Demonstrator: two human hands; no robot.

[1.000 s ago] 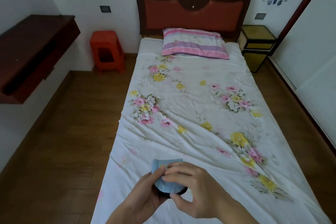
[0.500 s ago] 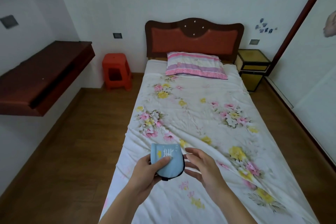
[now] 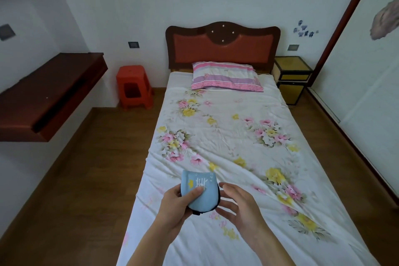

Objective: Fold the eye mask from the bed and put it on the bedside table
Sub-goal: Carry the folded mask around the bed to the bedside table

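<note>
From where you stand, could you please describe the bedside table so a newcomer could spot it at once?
Start at the bed's red padded headboard on the far wall. The bedside table stands in the corner just right of it: a yellow, dark-framed cabinet, unlike the orange plastic stool left of the bed.

Both forearms run off the bottom edge. The left hand [image 3: 176, 205] covers the lower left of the folded eye mask [image 3: 199, 191], and its white print is too small to read. The bed [image 3: 237, 147] is cut off at the foot. A blurred pinkish shape [image 3: 385, 19], possibly a wall decoration, leaves the right edge.
</note>
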